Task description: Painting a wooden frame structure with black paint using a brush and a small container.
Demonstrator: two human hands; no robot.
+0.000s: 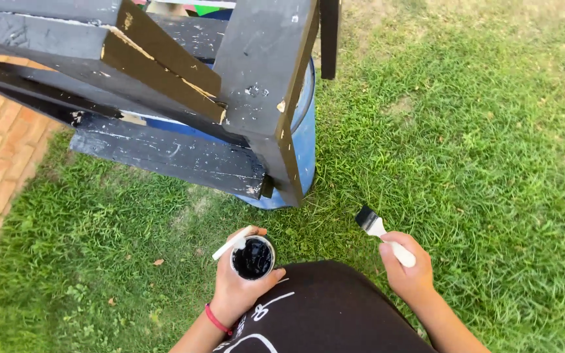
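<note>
While left hand [233, 287] grips cup [253, 258] of black paint | right hand [408, 271] clasps paintbrush [380, 232]

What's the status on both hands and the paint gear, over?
Left hand grips paint cup plus white stick. Right hand grips brush, bristles black. Black wooden frame ahead over blue barrel; nothing between.

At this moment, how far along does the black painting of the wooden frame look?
Mostly done: the wooden frame resting on a blue barrel is largely black, though bare tan edges and white flecks still show. In hand: the left hand holds a cup of black paint with a white stick; the right hand holds a paint-tipped brush. Left: those bare spots.
</note>
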